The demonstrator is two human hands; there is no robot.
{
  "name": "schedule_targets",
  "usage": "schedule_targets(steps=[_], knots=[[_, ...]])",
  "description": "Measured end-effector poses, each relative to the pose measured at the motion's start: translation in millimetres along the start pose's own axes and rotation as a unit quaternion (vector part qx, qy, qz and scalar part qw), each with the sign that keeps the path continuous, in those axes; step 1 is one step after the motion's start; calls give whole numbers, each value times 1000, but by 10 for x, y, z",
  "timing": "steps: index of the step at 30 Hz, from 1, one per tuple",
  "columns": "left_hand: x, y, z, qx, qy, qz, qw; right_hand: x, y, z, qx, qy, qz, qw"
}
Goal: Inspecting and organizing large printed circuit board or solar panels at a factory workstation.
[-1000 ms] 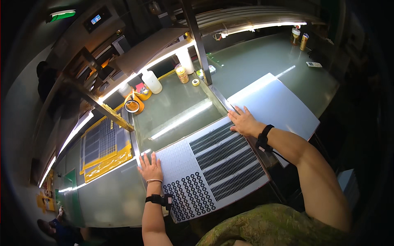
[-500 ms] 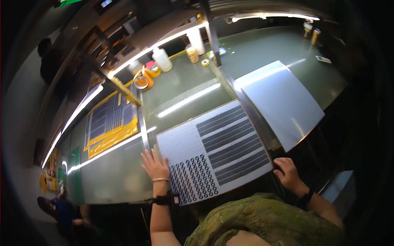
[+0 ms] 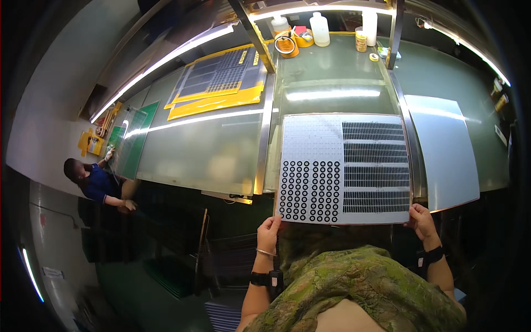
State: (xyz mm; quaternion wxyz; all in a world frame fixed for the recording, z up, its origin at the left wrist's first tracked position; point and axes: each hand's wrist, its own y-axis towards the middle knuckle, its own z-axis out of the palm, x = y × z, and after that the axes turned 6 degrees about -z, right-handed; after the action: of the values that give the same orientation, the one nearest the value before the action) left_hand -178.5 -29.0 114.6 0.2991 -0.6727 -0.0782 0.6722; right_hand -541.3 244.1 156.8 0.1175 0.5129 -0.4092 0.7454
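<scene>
A flat pale panel (image 3: 321, 143) printed with black rings and dark grid bands lies on the glass-topped table, its near edge at the table's front. My left hand (image 3: 269, 233) is closed on its near left corner, thumb and fingers pinching the edge. At the near right corner, my right hand (image 3: 422, 223) grips the edge too, with some fingers hidden beneath the panel. Just to the right lies a plain pale panel (image 3: 447, 149), touched by neither hand.
Yellow-bordered dark film sheets (image 3: 215, 97) lie at the far left. Along the back stand a tape roll (image 3: 285, 45), a white bottle (image 3: 319, 30) and a yellow can (image 3: 361, 41). Metal strips (image 3: 266, 138) divide the tabletop. A person in blue (image 3: 94, 182) works at the left end.
My left hand has gone from lying spread at the panel's left edge to pinching its near left corner. The right hand remains at the right corner. The view has turned and levelled.
</scene>
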Motion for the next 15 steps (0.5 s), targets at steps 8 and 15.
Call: schedule_targets(steps=[8,15], knots=[[-41,-3,-185,82,26,-12,996,-126,-164,-89,-5,-132,-39,990],[-410,97,-225,185,57,-133,972,146,-335,-101,85,-140,-24,986]])
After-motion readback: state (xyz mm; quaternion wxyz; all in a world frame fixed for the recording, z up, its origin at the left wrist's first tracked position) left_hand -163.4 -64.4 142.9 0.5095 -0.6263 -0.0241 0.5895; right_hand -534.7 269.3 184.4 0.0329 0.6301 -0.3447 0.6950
